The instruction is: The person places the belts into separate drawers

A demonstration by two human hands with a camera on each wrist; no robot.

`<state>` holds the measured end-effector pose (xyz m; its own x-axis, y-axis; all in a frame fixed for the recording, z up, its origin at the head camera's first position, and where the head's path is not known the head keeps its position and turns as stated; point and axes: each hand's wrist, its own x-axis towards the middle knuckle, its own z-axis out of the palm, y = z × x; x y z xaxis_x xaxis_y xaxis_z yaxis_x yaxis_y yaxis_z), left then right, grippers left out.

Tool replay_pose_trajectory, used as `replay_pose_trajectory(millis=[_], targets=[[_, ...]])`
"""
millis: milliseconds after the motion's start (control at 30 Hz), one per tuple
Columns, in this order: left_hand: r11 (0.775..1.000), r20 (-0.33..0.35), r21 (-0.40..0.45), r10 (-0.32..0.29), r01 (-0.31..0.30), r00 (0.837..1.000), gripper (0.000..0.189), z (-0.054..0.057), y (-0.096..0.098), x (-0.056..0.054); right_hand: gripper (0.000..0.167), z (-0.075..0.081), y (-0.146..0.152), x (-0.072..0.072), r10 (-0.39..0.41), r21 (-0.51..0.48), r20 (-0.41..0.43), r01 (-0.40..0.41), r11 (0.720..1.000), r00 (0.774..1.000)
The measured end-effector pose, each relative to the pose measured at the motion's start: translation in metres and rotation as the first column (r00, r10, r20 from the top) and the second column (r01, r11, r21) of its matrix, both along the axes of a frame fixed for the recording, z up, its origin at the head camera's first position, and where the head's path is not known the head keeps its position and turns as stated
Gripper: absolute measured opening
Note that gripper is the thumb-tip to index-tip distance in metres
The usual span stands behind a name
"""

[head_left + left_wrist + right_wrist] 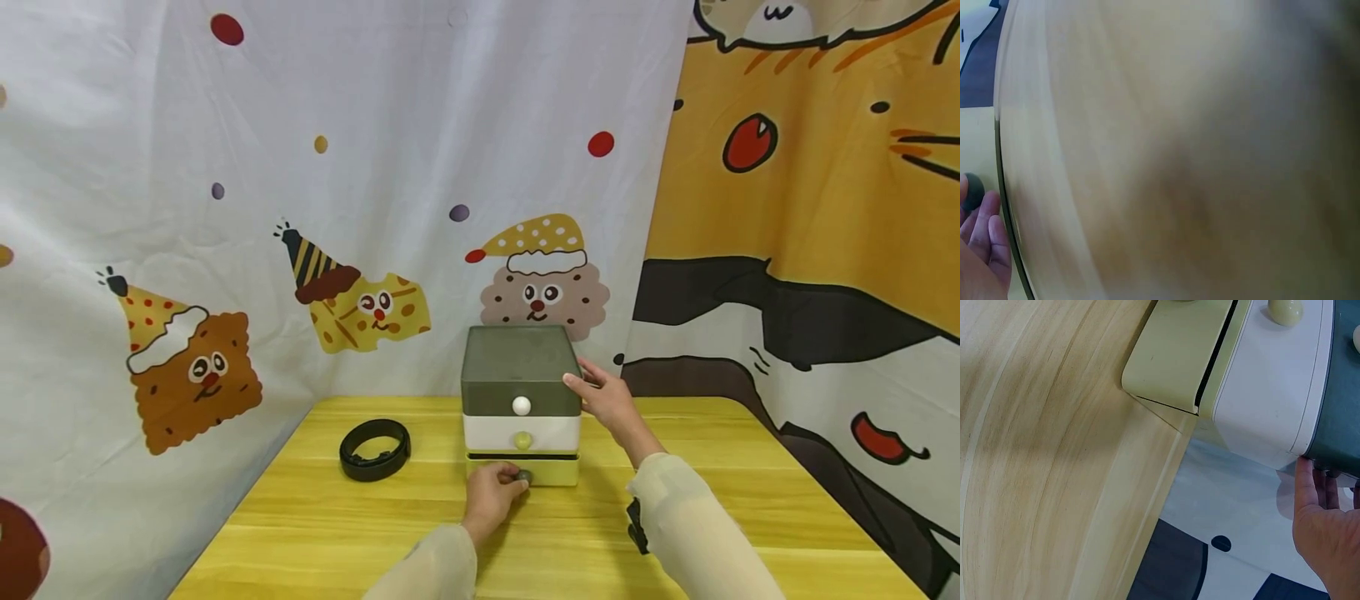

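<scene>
One drawer box (pixel 521 354) stands right at the fingers: the left hand (pixel 489 498) pinches its dark knob (pixel 524 477), the right hand (pixel 612 407) lays spread fingers along its side. It looks light, stiff, smooth, best gripped by knob. Only the head view shows the black ring (pixel 375 472), left of the pinching fingers.

A person's sleeved arms reach forward, the left arm (pixel 435 562) slanting in from the lower left and the right arm (pixel 693 517) from the lower right. The left grip (pixel 490 495), a bare hand, pinches with thumb and bent fingers; the right grip (pixel 611 404), also bare, is raised higher, fingers extended and thumb apart.
</scene>
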<state>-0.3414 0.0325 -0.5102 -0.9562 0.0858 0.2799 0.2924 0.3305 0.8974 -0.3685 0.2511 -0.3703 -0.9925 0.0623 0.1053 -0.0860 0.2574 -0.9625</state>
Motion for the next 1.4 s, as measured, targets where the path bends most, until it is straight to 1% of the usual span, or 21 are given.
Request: replay_pose_trajectory(millis=[133,233,533,867,1067,1300,1400], targets=[[1.000,0.005,0.009,-0.017,0.017,1.000,0.014,-0.002,-0.001,0.002,0.079,0.000,0.001,0.001,0.005,0.006,-0.005,-0.005,1.000,1.000],[1.000,-0.004,0.006,-0.021,0.021,1.000,0.015,-0.002,-0.002,0.004,0.080,-0.001,0.001,0.000,0.008,0.005,-0.006,-0.008,1.000,1.000],[0.998,0.022,0.041,-0.055,0.055,0.998,0.016,0.000,-0.005,0.012,0.079,-0.001,0.001,-0.001,0.005,0.006,0.009,-0.005,1.000,1.000],[0.998,0.019,0.039,-0.057,0.056,0.998,0.017,0.000,-0.009,0.021,0.079,-0.001,0.000,0.000,0.002,0.008,-0.002,-0.002,1.000,1.000],[0.999,0.003,-0.006,-0.041,0.041,0.999,0.016,0.001,-0.010,0.027,0.079,0.000,0.000,0.001,0.000,0.015,0.001,0.000,1.000,1.000],[0.997,0.022,0.029,-0.066,0.065,0.998,0.016,0.003,-0.011,0.035,0.079,0.000,0.000,0.001,0.003,0.014,0.006,-0.003,1.000,1.000],[0.998,0.027,0.021,-0.061,0.060,0.998,0.016,0.003,-0.012,0.039,0.079,0.000,0.000,0.001,0.005,0.008,0.002,-0.005,1.000,1.000]])
